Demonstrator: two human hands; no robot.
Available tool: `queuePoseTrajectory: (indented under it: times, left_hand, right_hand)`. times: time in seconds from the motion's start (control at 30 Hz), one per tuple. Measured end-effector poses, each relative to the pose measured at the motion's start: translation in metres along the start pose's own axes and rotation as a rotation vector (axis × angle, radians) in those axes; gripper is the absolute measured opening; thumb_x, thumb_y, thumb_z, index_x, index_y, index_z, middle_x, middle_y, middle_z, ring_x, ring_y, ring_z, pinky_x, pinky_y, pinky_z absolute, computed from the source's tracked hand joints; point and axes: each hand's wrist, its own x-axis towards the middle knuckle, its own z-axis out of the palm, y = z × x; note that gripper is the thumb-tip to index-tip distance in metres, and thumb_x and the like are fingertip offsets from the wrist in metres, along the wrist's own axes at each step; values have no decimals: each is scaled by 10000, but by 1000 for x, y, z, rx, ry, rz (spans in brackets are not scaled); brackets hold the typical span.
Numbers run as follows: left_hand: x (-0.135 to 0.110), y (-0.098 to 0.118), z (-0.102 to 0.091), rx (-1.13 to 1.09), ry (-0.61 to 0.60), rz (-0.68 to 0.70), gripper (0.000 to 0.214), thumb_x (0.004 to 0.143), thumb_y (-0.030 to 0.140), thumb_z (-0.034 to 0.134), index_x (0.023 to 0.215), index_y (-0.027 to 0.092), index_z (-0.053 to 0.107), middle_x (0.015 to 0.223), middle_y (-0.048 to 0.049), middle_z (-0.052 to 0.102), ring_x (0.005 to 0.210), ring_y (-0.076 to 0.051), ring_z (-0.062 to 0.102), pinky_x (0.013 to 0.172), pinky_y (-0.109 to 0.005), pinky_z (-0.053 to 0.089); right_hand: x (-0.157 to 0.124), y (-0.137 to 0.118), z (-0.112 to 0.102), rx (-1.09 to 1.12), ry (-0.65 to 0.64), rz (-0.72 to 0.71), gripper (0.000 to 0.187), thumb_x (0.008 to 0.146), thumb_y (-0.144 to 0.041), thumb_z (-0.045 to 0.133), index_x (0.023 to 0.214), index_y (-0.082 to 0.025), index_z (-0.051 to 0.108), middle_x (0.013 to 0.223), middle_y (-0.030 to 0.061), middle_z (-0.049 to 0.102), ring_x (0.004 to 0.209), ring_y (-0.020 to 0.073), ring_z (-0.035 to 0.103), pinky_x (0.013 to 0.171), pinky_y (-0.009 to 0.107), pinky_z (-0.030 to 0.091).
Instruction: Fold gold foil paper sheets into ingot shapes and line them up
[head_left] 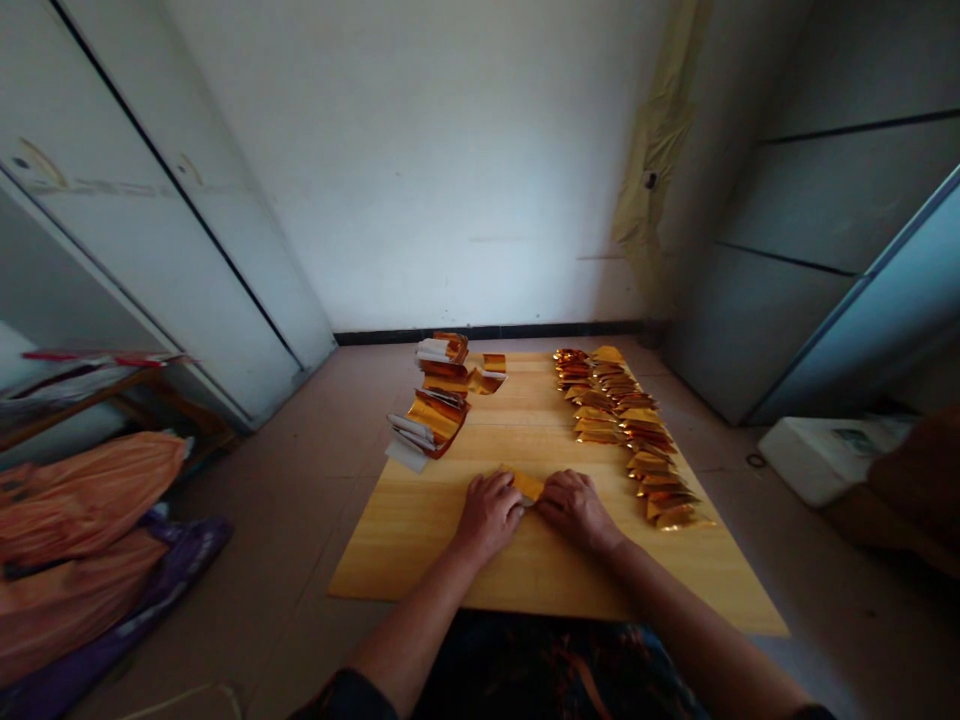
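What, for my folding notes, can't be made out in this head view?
In the head view:
The small gold foil piece: mostly covered by the left hand and right hand, so its folds are hidden.
The overlapping gold-and-white foil stacks: too small to count.
The long row of folded gold foil packets: too small to count.
The brown object: cut off by the right edge.

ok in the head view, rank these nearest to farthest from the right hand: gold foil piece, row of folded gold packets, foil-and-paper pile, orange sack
1. gold foil piece: right beside the right hand, on its left
2. row of folded gold packets: to its right, on the yellow wooden board
3. foil-and-paper pile: up the board's left side
4. orange sack: on the floor, far left
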Motion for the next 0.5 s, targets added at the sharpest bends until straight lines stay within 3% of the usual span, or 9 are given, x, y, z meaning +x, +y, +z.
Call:
queuePoseTrajectory:
  times: [0.23,0.5]
  left_hand:
    - [1,0,1,-36,16,-31,130,821,155,528,878,223,623,1205,-55,597,1201,-204,480,1022,-438,323]
    - [1,4,2,-30,34,-54,119,822,142,515,856,208,607,1208,-69,597,1197,-210,481,1011,-437,336]
  right_hand:
    - [14,-8,4,-123,-59,181,189,868,-291,525,758,-192,643,841,32,626,853,161,522,754,286,296]
    - [17,-5,4,-87,-71,221,123,807,-300,597,756,-206,658,821,16,635,837,156,532,736,281,275]
